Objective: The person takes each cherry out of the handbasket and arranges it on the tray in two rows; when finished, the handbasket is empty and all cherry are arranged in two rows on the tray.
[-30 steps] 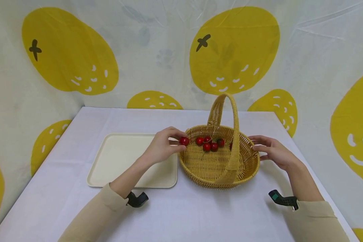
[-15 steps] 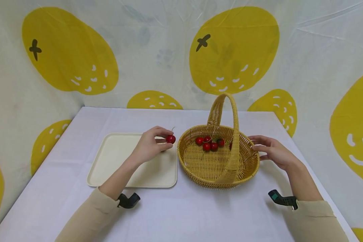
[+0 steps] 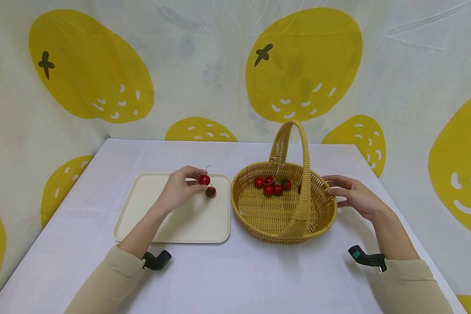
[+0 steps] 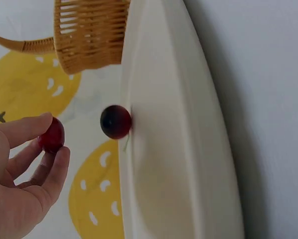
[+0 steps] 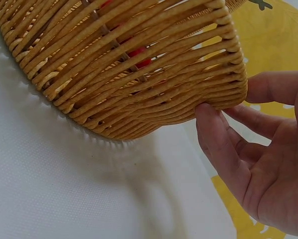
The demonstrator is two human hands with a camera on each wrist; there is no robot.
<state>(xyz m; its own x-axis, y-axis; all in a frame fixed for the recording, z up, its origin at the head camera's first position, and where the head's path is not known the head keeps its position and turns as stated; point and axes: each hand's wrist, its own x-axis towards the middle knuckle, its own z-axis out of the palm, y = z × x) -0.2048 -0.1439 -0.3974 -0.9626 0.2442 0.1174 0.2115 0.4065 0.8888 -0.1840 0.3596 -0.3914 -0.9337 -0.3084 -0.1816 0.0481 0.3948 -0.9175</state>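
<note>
1. Visibly, a cherry [image 3: 204,180] was pinched by the fingers of the left hand [image 3: 179,188] above the tray [image 3: 216,224], far right, near a second cherry [image 3: 210,192].
2. The basket [image 3: 272,237] was touched at its right by the right hand [image 3: 355,198], fingers apart.

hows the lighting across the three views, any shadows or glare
Head view: brightest of the three, with a soft shadow on the tray near the left hand; left wrist view: dimmer, a dark band of shadow on the cloth along the tray; right wrist view: also dim, soft-edged shadow on the cloth beside the basket; no strong glare anywhere.
</note>
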